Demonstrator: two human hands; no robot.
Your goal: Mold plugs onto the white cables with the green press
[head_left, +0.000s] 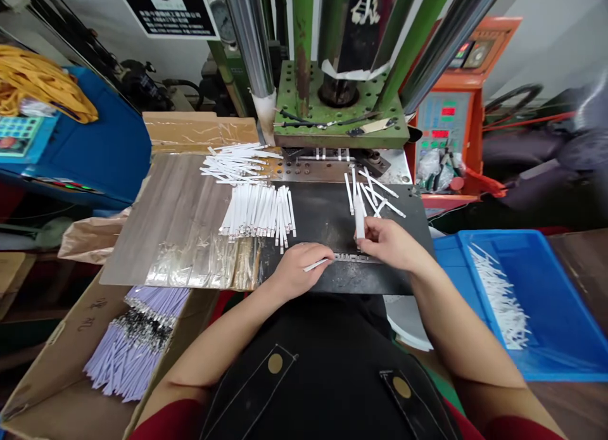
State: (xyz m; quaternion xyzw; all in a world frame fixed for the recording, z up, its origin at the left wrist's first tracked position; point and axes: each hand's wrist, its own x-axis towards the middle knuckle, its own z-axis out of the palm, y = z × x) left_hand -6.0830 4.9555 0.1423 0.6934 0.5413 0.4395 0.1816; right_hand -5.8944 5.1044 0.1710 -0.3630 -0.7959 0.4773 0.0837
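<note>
Right hand (387,242) pinches a white stick (360,218) between thumb and fingers, and this stick stands nearly upright just above a slotted metal strip (351,257) on a black plate (323,218). Left hand (297,270) is curled and rests on the near edge of the plate, holding a second white stick (316,264) under its fingers, with the tip just beside the strip. Farther on the plate, loose white sticks (373,193) lie crossed. To the left is a tidy row of sticks (259,211), and beyond it a loose pile of sticks (237,163). On the right, a blue crate (546,301) holds many thin white sticks (498,297). Near left, a cardboard box (52,389) holds pale purple sticks (128,351).
</note>
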